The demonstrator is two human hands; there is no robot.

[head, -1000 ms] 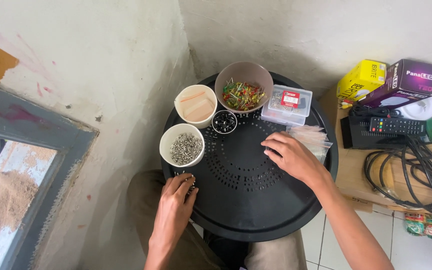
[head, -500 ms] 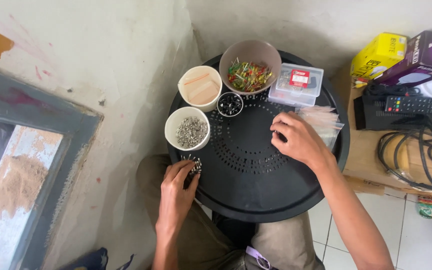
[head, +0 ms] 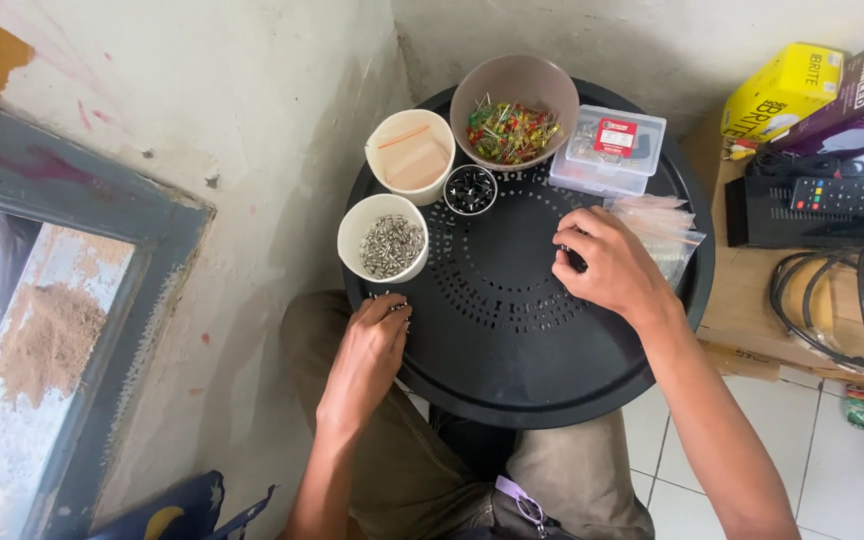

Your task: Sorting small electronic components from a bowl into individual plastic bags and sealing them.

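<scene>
Pinching small screws (head: pixel 389 297), left hand (head: pixel 372 350) curls; right hand (head: pixel 607 262) grip unclear.

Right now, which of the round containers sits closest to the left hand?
The white cup of silvery metal bits, just above the left hand; the other cup, bowl and small dish sit farther back.

Left hand (head: pixel 370 345) low at near left, palm down, fingers curled loosely, tips pointing far. Right hand (head: pixel 607 262) farther and to the right, knuckles up, fingers bent inward toward the left, forearm bare and running back to the near right corner.
</scene>
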